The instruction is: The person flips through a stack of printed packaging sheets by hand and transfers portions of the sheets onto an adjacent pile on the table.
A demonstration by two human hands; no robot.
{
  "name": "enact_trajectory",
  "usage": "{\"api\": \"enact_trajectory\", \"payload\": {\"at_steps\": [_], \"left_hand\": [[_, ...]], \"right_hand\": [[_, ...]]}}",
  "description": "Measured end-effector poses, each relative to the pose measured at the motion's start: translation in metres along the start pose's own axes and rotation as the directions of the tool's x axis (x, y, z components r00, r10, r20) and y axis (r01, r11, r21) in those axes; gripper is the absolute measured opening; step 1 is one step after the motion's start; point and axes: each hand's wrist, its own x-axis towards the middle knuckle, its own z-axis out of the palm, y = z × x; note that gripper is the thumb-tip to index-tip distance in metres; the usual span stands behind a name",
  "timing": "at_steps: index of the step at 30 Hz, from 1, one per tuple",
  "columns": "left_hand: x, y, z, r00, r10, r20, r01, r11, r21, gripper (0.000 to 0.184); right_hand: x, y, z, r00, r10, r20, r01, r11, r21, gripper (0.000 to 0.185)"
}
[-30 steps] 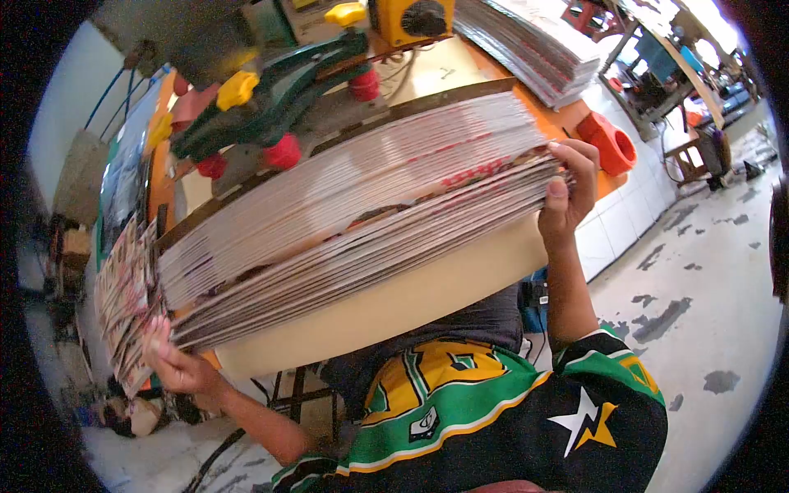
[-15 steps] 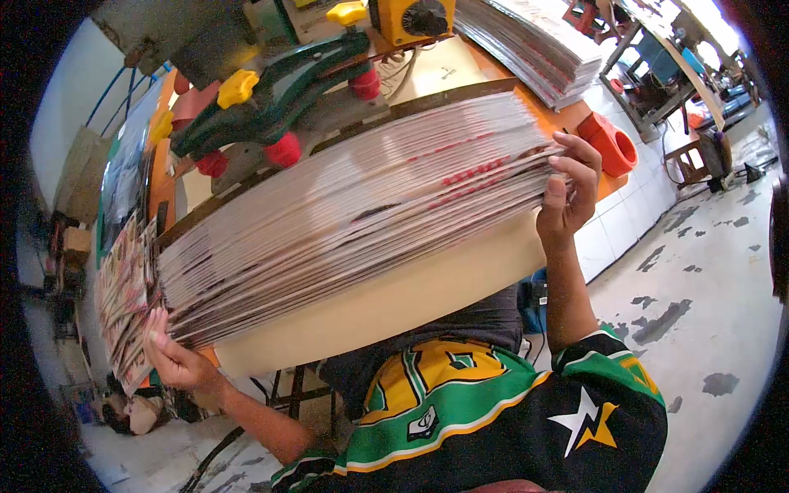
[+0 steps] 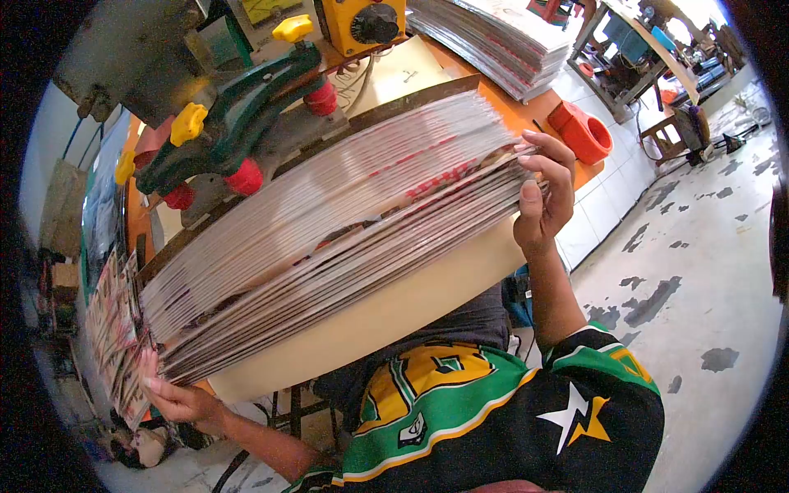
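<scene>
A long stack of thin, glossy printed sheets [image 3: 329, 222], seen edge-on, stretches across the bench in front of me. Its layers are fanned, and a darker front bundle leans apart from the paler sheets behind. My right hand [image 3: 546, 193] grips the right end of the front bundle, thumb in front and fingers curled over the edge. At the lower left end, my left hand [image 3: 182, 401] is closed on the corner of the same sheets, its fingertips partly hidden. Below the stack shows a smooth cream board [image 3: 370, 333].
Behind the stack stands a machine with dark green arms [image 3: 263, 103], yellow knobs [image 3: 188, 123] and red feet [image 3: 243, 176]. A yellow box with a dial [image 3: 362, 25], another sheet stack [image 3: 501, 45] and an orange-red ring-shaped object [image 3: 580, 131] sit farther back. Printed sheets [image 3: 113, 329] hang at left.
The whole view has shifted, with the machine and stack now farther left. The front bundle has opened away from the sheets behind it. Both hands keep hold of its ends.
</scene>
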Motion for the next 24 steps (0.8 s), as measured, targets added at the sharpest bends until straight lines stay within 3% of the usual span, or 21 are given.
{"api": "enact_trajectory", "payload": {"at_steps": [15, 19, 21, 24], "left_hand": [[-0.005, 0.000, 0.001, 0.999, -0.037, -0.039, 0.037, 0.999, -0.003, 0.048], [-0.003, 0.000, 0.001, 0.999, -0.020, -0.029, 0.019, 0.999, -0.038, 0.050], [-0.003, 0.000, 0.000, 1.000, 0.010, -0.014, -0.011, 0.999, -0.031, 0.051], [-0.007, -0.004, 0.003, 0.998, -0.033, -0.049, 0.030, 0.998, -0.048, 0.051]], "right_hand": [[0.006, -0.006, -0.004, 0.986, 0.136, 0.092, -0.140, 0.990, 0.036, 0.021], [0.008, -0.010, -0.003, 0.987, 0.129, 0.098, -0.123, 0.991, -0.058, 0.020], [0.010, -0.014, 0.000, 0.996, 0.087, 0.014, -0.085, 0.990, -0.111, 0.018], [0.009, -0.010, -0.009, 0.998, -0.050, 0.036, 0.057, 0.969, -0.242, 0.014]]}}
